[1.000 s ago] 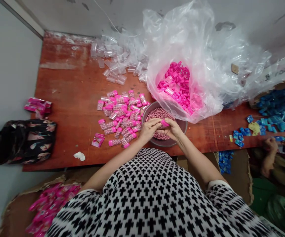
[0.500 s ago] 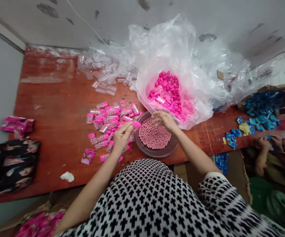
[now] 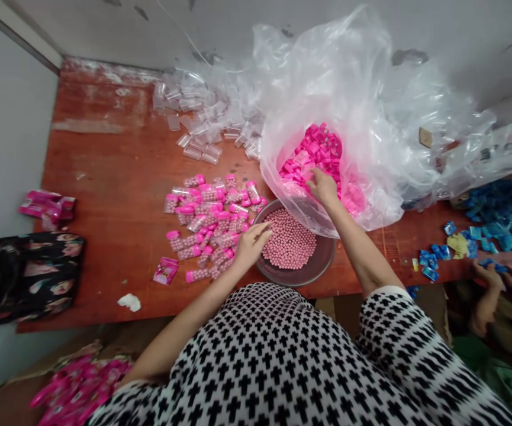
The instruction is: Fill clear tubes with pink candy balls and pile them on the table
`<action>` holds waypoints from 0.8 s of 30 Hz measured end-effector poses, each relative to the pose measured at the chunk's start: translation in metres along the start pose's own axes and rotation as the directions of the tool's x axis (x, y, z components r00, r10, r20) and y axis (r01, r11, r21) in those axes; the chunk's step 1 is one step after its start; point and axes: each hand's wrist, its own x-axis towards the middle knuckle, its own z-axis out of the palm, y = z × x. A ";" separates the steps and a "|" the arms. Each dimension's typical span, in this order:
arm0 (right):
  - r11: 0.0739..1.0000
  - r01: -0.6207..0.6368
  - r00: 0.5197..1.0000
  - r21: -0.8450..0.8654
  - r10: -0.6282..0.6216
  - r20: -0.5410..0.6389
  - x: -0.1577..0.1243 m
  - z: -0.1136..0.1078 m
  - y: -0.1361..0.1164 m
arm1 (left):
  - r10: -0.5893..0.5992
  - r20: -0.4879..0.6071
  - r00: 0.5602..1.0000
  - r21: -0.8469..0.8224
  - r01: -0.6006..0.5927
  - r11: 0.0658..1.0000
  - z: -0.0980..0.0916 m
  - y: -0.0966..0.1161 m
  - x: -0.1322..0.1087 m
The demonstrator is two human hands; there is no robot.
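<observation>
My left hand (image 3: 252, 244) is over the left rim of a dark round bowl (image 3: 295, 278). Its fingers reach toward the small pink beads (image 3: 289, 239) inside, slightly apart, and I see nothing in them. Higher up, my right hand (image 3: 324, 186) reaches into a clear plastic bag (image 3: 273, 154) and touches the pink plastic caps (image 3: 311, 148) there. Its fingers look bent and apart; their tips are partly lost among the caps. Left of the bowl lies a heap of small clear bottles (image 3: 211, 207) with pink lids, filled with beads.
Empty clear tubes (image 3: 211, 152) lie at the back of the wooden table (image 3: 113, 189). A pink packet (image 3: 166, 270), a white scrap (image 3: 129, 302) and a flowered black bag (image 3: 47, 278) are at the left. On the right, a co-worker's hands (image 3: 489, 275) hold a blue item near blue packets (image 3: 431, 257).
My right hand has moved from above the bowl up into the bag of caps. The pink-lidded item in my left hand is gone from it, and that hand has shifted to the bowl.
</observation>
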 end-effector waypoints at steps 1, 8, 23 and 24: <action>0.989 -0.002 1.000 0.145 0.005 -0.017 -0.009 -0.001 0.001 | -0.025 0.026 0.999 -0.056 0.026 0.998 0.008 0.001 0.001; 0.430 -0.166 0.984 0.887 0.014 0.178 -0.131 0.028 -0.042 | -0.199 0.078 0.977 -0.460 0.212 0.862 0.052 0.006 0.000; 0.682 0.730 0.619 0.032 -0.681 0.392 -0.175 0.023 -0.017 | -0.471 0.348 0.811 -0.336 0.577 0.744 0.036 -0.012 -0.035; 0.685 0.726 0.637 -0.057 -0.639 0.431 -0.170 0.027 -0.014 | -0.474 0.310 0.824 -0.349 0.563 0.749 0.034 -0.013 -0.036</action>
